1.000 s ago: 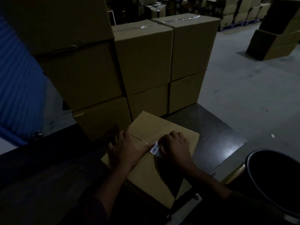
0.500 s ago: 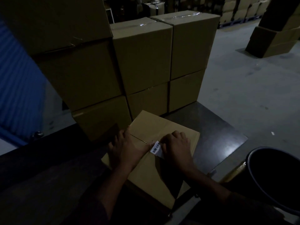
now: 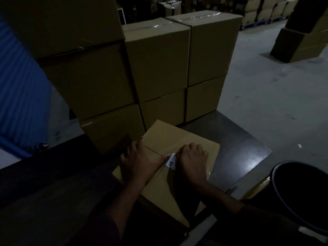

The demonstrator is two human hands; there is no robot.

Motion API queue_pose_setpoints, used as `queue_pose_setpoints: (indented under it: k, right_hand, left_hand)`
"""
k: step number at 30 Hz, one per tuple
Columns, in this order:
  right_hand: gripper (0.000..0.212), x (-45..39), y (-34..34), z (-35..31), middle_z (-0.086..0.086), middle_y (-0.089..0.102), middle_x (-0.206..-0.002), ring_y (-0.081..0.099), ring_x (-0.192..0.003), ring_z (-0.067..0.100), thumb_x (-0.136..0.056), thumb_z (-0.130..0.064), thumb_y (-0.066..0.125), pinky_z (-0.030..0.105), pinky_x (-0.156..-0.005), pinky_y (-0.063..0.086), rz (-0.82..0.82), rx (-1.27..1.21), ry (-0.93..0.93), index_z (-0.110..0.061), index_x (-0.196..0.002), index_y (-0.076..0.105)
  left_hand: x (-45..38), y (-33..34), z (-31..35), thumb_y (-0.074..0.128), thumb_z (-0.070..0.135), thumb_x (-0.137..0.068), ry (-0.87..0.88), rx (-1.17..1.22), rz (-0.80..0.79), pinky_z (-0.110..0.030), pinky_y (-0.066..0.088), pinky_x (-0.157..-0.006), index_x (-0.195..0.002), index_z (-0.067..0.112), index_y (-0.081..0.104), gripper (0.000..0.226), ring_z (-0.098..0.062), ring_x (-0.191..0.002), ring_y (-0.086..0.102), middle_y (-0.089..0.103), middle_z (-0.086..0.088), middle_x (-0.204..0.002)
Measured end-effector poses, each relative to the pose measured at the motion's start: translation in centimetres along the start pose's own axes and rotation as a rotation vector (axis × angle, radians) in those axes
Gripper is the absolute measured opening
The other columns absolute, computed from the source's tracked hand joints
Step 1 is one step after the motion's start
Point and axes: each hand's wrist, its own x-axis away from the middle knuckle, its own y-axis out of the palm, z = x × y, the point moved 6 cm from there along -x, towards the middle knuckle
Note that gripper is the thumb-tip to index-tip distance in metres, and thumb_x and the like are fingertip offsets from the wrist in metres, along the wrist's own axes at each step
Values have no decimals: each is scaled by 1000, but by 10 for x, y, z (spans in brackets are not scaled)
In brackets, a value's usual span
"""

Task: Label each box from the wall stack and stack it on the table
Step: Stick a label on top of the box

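A brown cardboard box (image 3: 170, 137) lies flat on the dark table (image 3: 236, 144) right in front of me. A small white barcode label (image 3: 171, 160) sits on its top near the centre seam. My right hand (image 3: 192, 163) rests curled on the label's right side, fingers pressing it down. My left hand (image 3: 137, 161) lies flat on the box top to the left, its thumb reaching toward the label. Behind the box stands the stack of cardboard boxes (image 3: 156, 59), two or three high.
A dark round bin (image 3: 301, 196) stands at the lower right beside the table. A blue corrugated wall (image 3: 19, 89) is on the left. More box stacks (image 3: 301, 43) stand on the grey floor at the far right and back.
The hands have stayed on the box and label; the right hand has shifted very slightly on the label. The view has tilted a little.
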Motion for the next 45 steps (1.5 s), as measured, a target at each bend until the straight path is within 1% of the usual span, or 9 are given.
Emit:
queue_pose_setpoints:
  k: [5, 12, 18, 24, 27, 31, 36, 43, 45]
  right_hand:
    - [18, -3, -1, 1, 13, 59, -100, 51, -96, 34, -87, -30, 57, 44, -79, 37, 26, -60, 27, -13, -93, 60]
    - [33, -3, 1, 7, 11, 57, -104, 48, -101, 32, -93, -40, 36, 45, -85, 34, 12, -203, 68, -16, -94, 59]
    - [33, -9, -5, 10, 3, 60, -106, 49, -106, 26, -88, -52, 53, 41, -87, 35, -46, -294, 100, -21, -96, 63]
    - [21, -12, -9, 13, 1, 67, -106, 55, -105, 27, -93, -42, 54, 39, -83, 34, -66, -368, 62, -27, -101, 66]
    - [22, -11, -8, 13, 1, 66, -107, 54, -106, 28, -94, -42, 55, 39, -83, 32, -105, -352, 29, -29, -101, 71]
    - [26, -19, -5, 15, -3, 69, -96, 59, -98, 26, -91, -52, 58, 37, -78, 33, -131, -372, 33, -31, -78, 66]
    - [19, -28, 4, 17, -9, 75, -98, 65, -101, 20, -85, -49, 67, 43, -92, 51, -221, -440, 53, -34, -92, 76]
    - [6, -38, 4, 19, -7, 72, -97, 61, -105, 21, -88, -36, 70, 44, -99, 43, -314, -438, 56, -35, -82, 71]
    - [5, -37, 3, 18, -5, 71, -101, 59, -106, 22, -91, -35, 68, 44, -100, 43, -323, -429, 51, -33, -90, 73]
  left_hand:
    - [0, -1, 2, 36, 113, -51, -4, 5, -8, -50, 33, -114, -156, 27, 32, 136, -29, -141, 44, 44, -5, -155]
    - [-1, 0, 1, 25, 114, -44, -15, 0, -2, -50, 35, -110, -153, 26, 36, 141, -29, -137, 47, 48, -6, -150]
    - [-2, 2, 1, 27, 112, -52, 11, 3, -13, -51, 34, -112, -158, 23, 29, 139, -30, -140, 45, 44, -7, -155]
    - [0, 0, 1, 18, 114, -49, 6, 24, 0, -50, 34, -113, -157, 25, 32, 141, -29, -140, 45, 44, -6, -154]
    - [-2, 2, 0, 19, 101, -68, -1, 37, 0, -48, 31, -113, -158, 28, 33, 117, -28, -140, 44, 43, -5, -156]
    - [-4, 7, -3, 39, 89, -85, 21, 5, 26, -48, 32, -112, -159, 27, 31, 97, -28, -139, 45, 44, -5, -156]
    - [-8, 11, -4, 39, 91, -81, -3, 5, 18, -50, 35, -112, -156, 28, 35, 98, -28, -137, 46, 45, -4, -153]
    - [-8, 10, -5, 44, 89, -84, -9, 28, 36, -49, 32, -114, -158, 29, 34, 96, -28, -140, 45, 44, -5, -156]
    - [-7, 10, -5, 43, 89, -84, -6, 32, 39, -49, 32, -113, -158, 28, 34, 96, -28, -139, 45, 44, -4, -156]
